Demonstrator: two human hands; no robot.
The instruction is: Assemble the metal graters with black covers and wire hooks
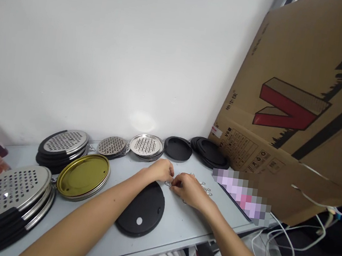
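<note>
My left hand (pixel 163 170) and my right hand (pixel 190 189) meet over the table, fingers curled and close together. The right hand pinches a small bent wire piece (pixel 168 183). My left fingertips are closed beside the same wire, and what they grip is partly hidden. More small wire pieces (pixel 206 188) lie just behind and to the right of my right hand. Under my left forearm lies a round black disc (pixel 144 212) with a white dot and a small hole near its edge; the forearm covers part of it.
Perforated metal discs with black rims (pixel 1 198) are stacked at left, beside gold-coloured lids (pixel 84 175). Along the wall stand perforated silver discs (pixel 146 145) and black round trays (pixel 178 149). A large cardboard box (pixel 281 151) leans at right. White cables (pixel 294 245) hang past the table edge.
</note>
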